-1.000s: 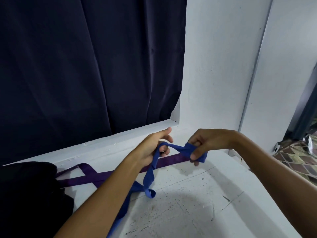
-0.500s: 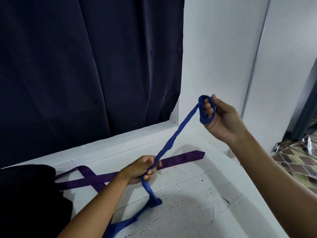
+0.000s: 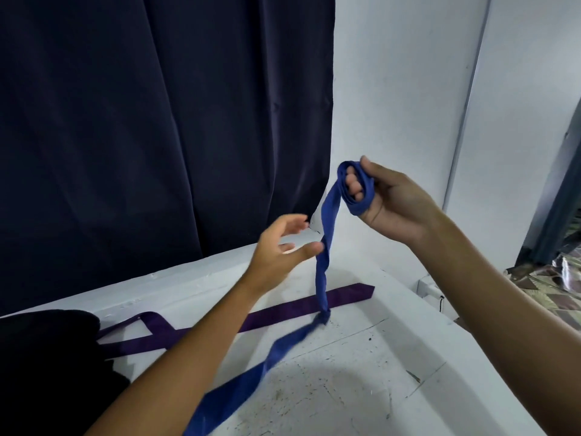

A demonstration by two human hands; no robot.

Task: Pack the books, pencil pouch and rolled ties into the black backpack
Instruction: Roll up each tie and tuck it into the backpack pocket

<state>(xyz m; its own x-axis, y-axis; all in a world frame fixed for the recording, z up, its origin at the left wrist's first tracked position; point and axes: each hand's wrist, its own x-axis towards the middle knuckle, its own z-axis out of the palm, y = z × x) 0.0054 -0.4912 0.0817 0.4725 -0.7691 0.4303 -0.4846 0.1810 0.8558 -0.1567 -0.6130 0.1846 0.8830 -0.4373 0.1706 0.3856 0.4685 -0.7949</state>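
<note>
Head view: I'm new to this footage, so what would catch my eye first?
The blue tie, wound round the fingers of the raised right hand, hangs twisted down to the white table. The open left hand hovers beside it. Behind, a purple tie lies flat across the table, before a dark curtain.

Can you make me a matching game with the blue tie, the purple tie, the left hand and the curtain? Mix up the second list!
Things:
1. blue tie
2. purple tie
3. left hand
4. curtain

States:
A. lying flat on the white table
B. hanging dark behind the table
C. wound round the right hand's fingers
D. open, fingers spread

Pairs: 1-C, 2-A, 3-D, 4-B
</note>
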